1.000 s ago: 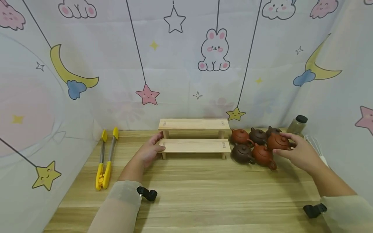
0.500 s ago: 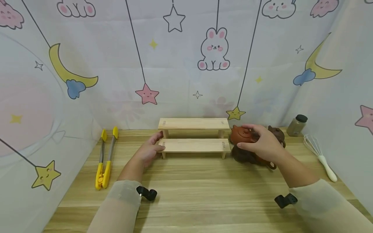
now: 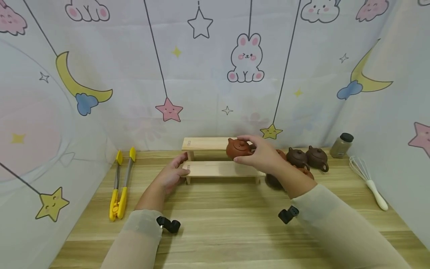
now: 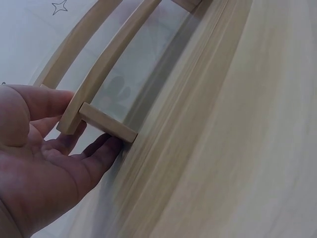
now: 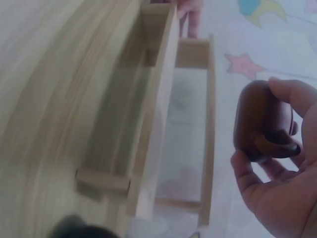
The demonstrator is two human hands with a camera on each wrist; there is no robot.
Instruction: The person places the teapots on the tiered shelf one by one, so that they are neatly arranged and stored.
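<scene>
My right hand (image 3: 263, 154) holds a reddish-brown teapot (image 3: 237, 149) between thumb and fingers. In the head view it is in front of the upper board of a two-tier wooden stand (image 3: 221, 169); the right wrist view shows the teapot (image 5: 262, 119) raised clear of both boards. My left hand (image 3: 169, 175) grips the stand's left end. In the left wrist view the thumb is at the lower board's end and the fingers are by its leg (image 4: 109, 123). Dark brown teapots (image 3: 316, 157) and reddish ones stand right of the stand, partly hidden by my right arm.
Yellow-handled tongs (image 3: 119, 194) lie on the left of the wooden table (image 3: 215, 231). At the right are a black-lidded jar (image 3: 341, 145) and a white-handled whisk (image 3: 371, 183). A printed curtain (image 3: 215, 89) closes off the back and sides.
My right hand has carried the reddish-brown teapot leftward from the group at the right to the stand. The left hand has stayed at the stand's left end.
</scene>
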